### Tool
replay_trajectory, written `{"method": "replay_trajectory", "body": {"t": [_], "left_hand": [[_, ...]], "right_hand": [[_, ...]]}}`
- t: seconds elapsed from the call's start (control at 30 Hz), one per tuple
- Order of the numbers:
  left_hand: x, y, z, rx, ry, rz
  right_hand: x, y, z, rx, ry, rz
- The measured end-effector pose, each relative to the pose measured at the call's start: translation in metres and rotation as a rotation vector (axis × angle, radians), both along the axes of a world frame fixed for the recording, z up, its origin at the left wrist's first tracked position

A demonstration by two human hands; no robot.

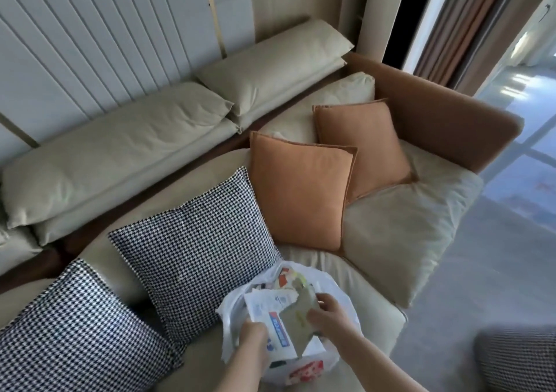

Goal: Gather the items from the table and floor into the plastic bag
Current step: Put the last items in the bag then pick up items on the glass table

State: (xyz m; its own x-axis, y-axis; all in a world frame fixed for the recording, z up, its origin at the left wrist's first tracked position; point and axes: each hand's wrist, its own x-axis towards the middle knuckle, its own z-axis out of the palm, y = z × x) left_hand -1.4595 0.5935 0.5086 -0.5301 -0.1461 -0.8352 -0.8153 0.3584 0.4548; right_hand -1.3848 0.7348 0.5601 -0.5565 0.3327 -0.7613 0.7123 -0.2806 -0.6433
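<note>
- The bag (pixel 334 358), white plastic with a red print near its near edge, sits on the near edge of the sofa (pixel 400 232) seat, just right of the near-centre of the view.
- The bag mouth faces up. Paper and card scraps fill it; individual pieces are too small to identify.
- The left hand (pixel 252 338) grips the left rim of the bag, fingers curled over the plastic.
- The right hand (pixel 328 313) holds a torn carton (pixel 272 316), white with blue print and a grey-brown inner face. The fingers curl round its right part.
- The carton lies across the bag mouth, partly inside it, between the two hands.
- Two houndstooth cushions stand left of the bag: one (pixel 195 259) just beside it, one (pixel 75 331) at the near left.
- Two orange cushions lie farther back: one (pixel 301 193) beyond the bag, one (pixel 361 147) behind it to the right, overlapped.
- Beige back cushions (pixel 120 153) line the far side of the sofa against a ribbed white wall panel (pixel 105 45).
- An orange-brown armrest (pixel 445 126) closes the right end.
- Grey floor (pixel 481 271) runs along the right.
</note>
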Motion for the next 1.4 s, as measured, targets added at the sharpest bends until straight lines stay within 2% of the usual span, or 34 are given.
{"method": "replay_trajectory", "body": {"t": [0.1, 0.23, 0.3, 0.4, 0.5, 0.57, 0.67, 0.93, 1.03, 1.17, 1.4], "left_hand": [[-0.006, 0.005, -0.008, -0.093, -0.022, -0.065], [-0.012, 0.009, -0.026, -0.119, -0.024, -0.086], [-0.010, 0.004, -0.032, -0.210, 0.005, -0.216], [-0.004, -0.012, -0.031, -0.380, 0.036, -0.371], [0.002, -0.022, -0.035, -0.390, 0.002, -0.399], [0.003, -0.024, -0.033, -0.385, -0.010, -0.423], [0.001, -0.024, -0.028, -0.360, 0.000, -0.454], [0.013, -0.018, 0.005, -0.284, 0.017, -0.767], [0.030, -0.017, 0.015, -0.184, 0.030, -0.857], [0.043, -0.005, 0.044, -0.039, 0.094, -1.076], [0.079, 0.044, 0.084, 0.107, 0.229, -1.296]], "right_hand": [[-0.014, 0.004, -0.026, 0.000, -0.032, 0.114], [-0.026, 0.001, -0.051, 0.086, -0.093, 0.358], [-0.026, 0.002, -0.060, 0.161, -0.126, 0.437], [-0.020, 0.005, -0.071, 0.377, -0.182, 0.587], [-0.012, 0.007, -0.073, 0.518, -0.233, 0.802], [-0.008, 0.007, -0.073, 0.559, -0.260, 0.851], [-0.001, 0.007, -0.069, 0.583, -0.264, 0.792], [0.034, -0.005, -0.035, 0.678, -0.281, 0.607], [0.050, -0.016, -0.016, 0.704, -0.269, 0.531], [0.073, -0.023, 0.005, 0.726, -0.267, 0.436], [0.132, -0.014, 0.031, 0.737, -0.303, 0.227]]}}
